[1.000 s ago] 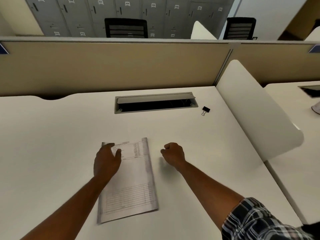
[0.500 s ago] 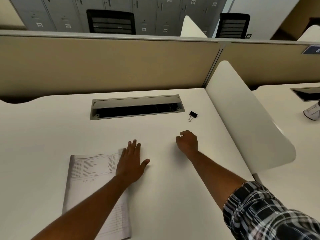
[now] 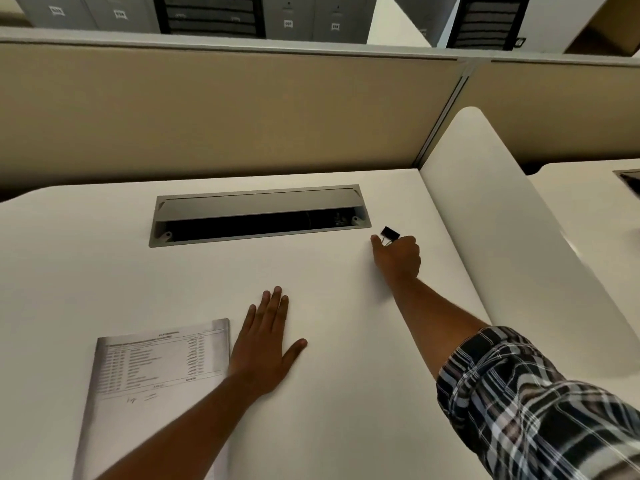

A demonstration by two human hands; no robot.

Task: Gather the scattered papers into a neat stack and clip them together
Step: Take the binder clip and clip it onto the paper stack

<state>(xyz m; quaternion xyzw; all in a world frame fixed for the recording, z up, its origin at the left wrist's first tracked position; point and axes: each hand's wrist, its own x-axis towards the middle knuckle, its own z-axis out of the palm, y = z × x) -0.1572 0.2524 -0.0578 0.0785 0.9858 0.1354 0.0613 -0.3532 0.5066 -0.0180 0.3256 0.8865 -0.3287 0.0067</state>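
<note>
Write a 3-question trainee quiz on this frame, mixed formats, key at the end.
1. True or false: the left hand lies flat with its fingers spread, on the desk just right of the paper stack.
2. Multiple choice: the binder clip is (a) clipped on the papers, (b) at the fingertips of the right hand, (c) inside the cable tray.
3. Fill in: the clip sits near the tray's ____ end.

Key: 1 true; 2 b; 3 right.
</note>
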